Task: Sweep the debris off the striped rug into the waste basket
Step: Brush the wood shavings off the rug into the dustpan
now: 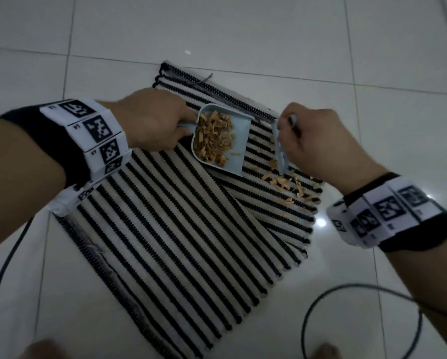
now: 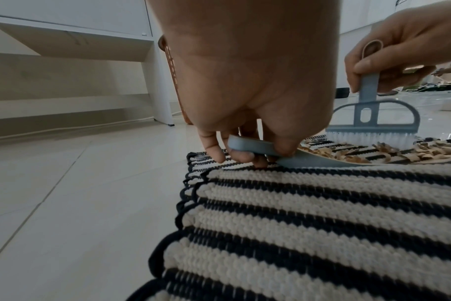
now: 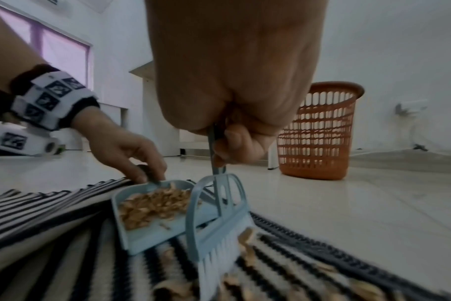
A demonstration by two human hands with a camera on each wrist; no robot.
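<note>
A black-and-cream striped rug (image 1: 165,229) lies on the tiled floor, its far right corner folded over. My left hand (image 1: 155,123) grips the handle of a pale blue dustpan (image 1: 236,161) (image 3: 152,234) that rests on the rug, heaped with tan debris (image 1: 213,137). My right hand (image 1: 313,136) grips the handle of a small blue brush (image 1: 279,149) (image 2: 366,126) (image 3: 219,240); its white bristles touch the rug just right of the pan's mouth. Loose tan debris (image 1: 287,185) lies on the rug beside the brush. An orange waste basket (image 3: 317,132) stands on the floor beyond the rug.
White cabinets (image 2: 72,30) stand behind the rug's far edge. A black cable (image 1: 359,288) loops on the floor at the lower right, and another (image 1: 4,268) runs along the left. Glossy white floor tiles (image 1: 243,35) surround the rug.
</note>
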